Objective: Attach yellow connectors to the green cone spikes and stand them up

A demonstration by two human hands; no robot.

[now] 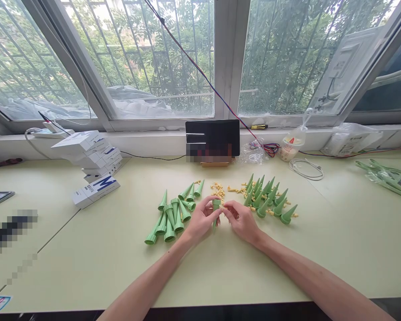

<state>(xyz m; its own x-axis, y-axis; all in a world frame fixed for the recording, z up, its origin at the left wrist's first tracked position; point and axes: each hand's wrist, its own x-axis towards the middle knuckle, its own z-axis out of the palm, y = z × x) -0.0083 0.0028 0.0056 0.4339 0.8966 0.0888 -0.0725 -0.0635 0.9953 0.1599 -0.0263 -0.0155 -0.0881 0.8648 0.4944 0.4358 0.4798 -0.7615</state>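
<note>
My left hand [203,217] is closed around a green plastic watering spike [216,203], wide end up and point down. My right hand [241,219] pinches a small yellow valve piece [222,207] against the side of the spike's wide end; fingers partly hide it. To the left lies a loose heap of green spikes [169,214], mostly on their sides. On the right, several spikes [263,207] stand point up in rows, with yellow pieces sticking out near their bases. Between the groups, just beyond my hands, is a small pile of yellow pieces [218,189].
A dark screen [213,139] stands at the back against the window ledge. White boxes [96,189] are stacked at the back left. A lidded cup in a plastic bag [291,145], a coiled white cable [306,170] and green packaged items [386,178] lie toward the right.
</note>
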